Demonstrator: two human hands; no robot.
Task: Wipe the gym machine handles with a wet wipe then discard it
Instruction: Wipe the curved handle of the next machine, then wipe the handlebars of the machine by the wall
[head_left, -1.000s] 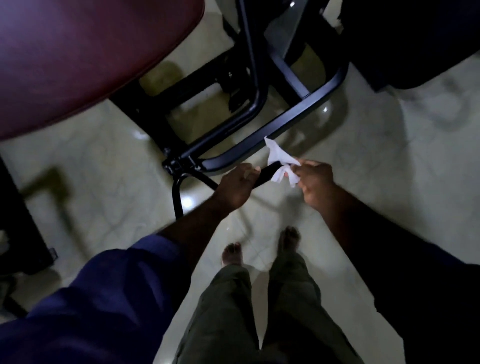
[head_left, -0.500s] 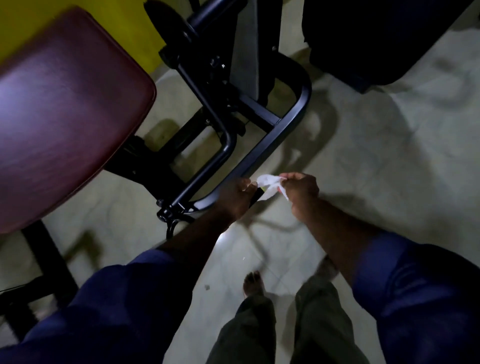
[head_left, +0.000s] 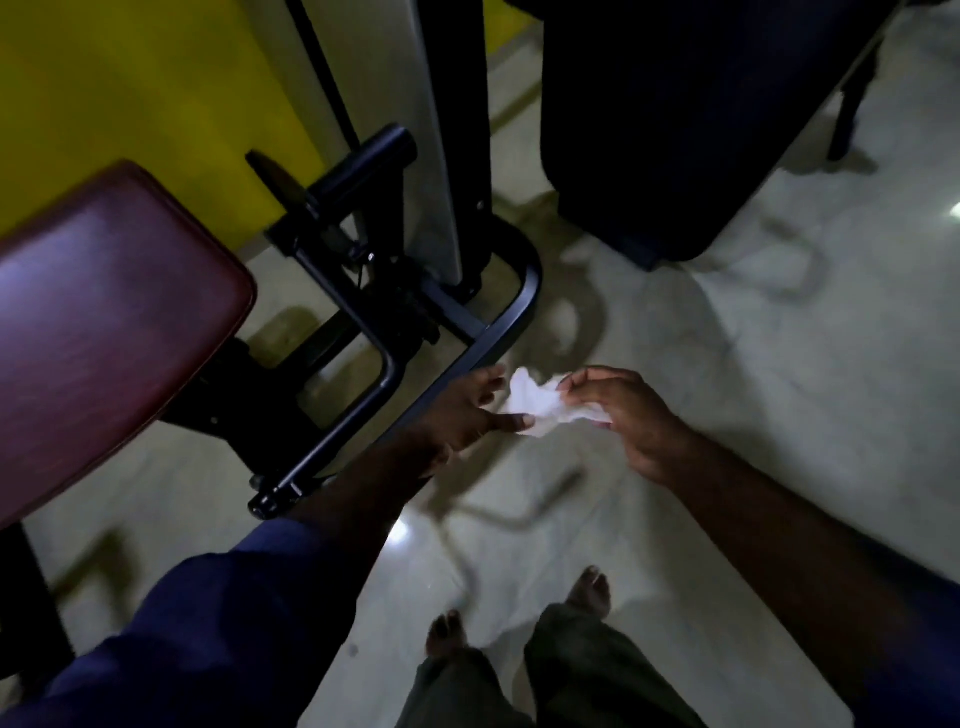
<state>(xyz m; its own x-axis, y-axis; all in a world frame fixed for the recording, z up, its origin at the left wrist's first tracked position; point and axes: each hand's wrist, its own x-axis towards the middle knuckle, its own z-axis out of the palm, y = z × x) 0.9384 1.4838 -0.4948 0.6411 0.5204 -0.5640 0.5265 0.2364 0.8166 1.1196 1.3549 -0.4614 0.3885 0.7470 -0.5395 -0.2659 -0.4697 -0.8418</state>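
Both hands have come off the black frame bar (head_left: 457, 374) and the left hand (head_left: 467, 410) and right hand (head_left: 618, 410) pinch the crumpled wet wipe (head_left: 540, 405) between them, just beside the bar — wiping seems finished, discarding remains.

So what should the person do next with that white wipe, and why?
Probably bunch the wet wipe into one hand and bring it onto the black handle beside the red seat. Both the left hand and right hand hold it in mid-air over the floor, touching no part of the machine.
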